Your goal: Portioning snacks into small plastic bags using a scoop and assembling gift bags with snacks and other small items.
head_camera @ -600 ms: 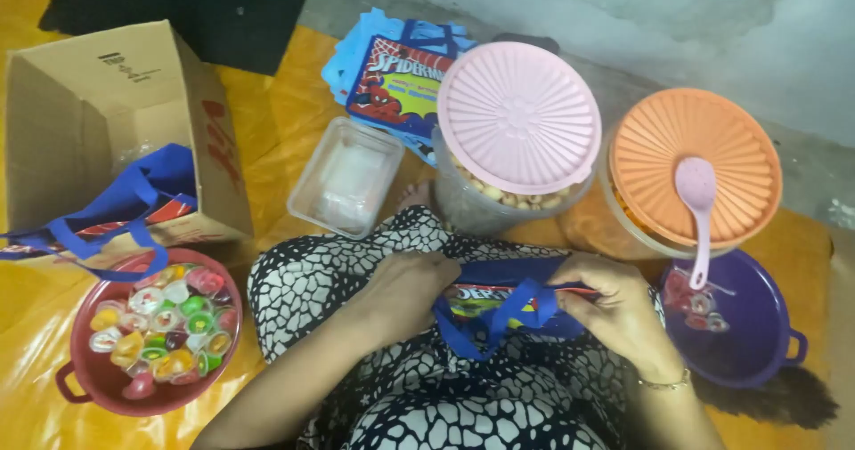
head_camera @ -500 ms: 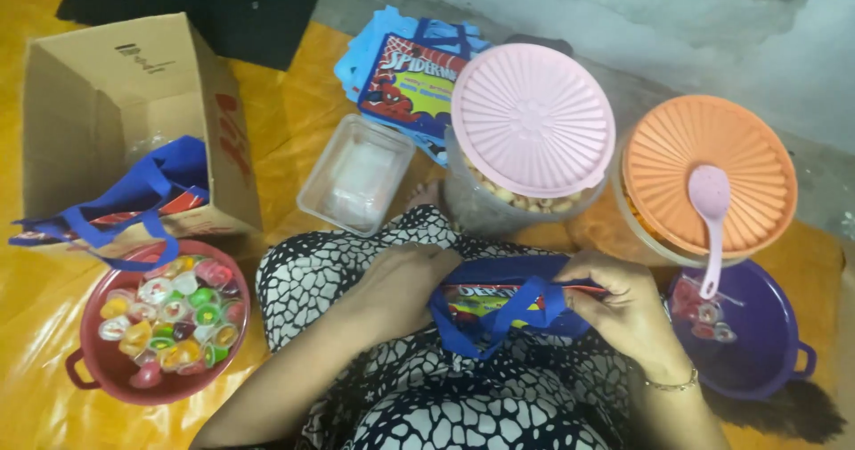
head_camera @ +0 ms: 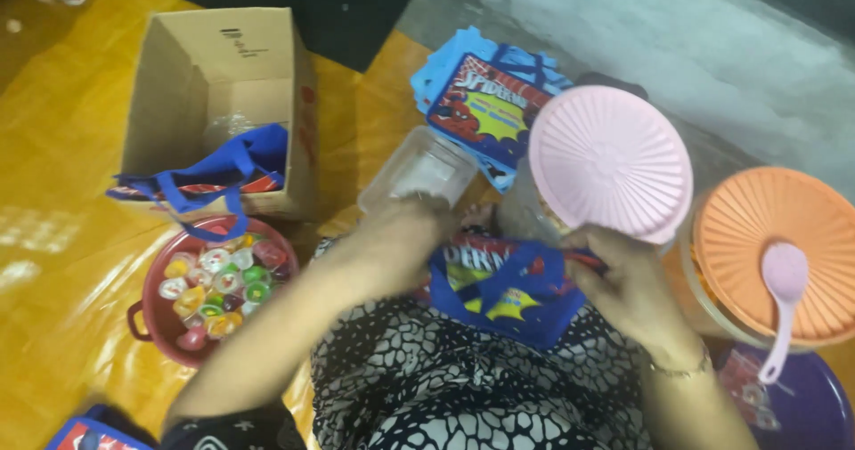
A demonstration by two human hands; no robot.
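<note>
Both hands grip a small blue bag on the person's lap, the left hand closed on its left edge and the right hand closed on its right edge. A pink lid sits just beyond it, with a red bowl of jelly cups to the left.

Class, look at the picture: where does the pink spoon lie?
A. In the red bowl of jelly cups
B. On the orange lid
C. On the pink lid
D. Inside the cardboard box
B: the pink spoon lies on the orange lid, its handle hanging past the lid's near edge.
</note>
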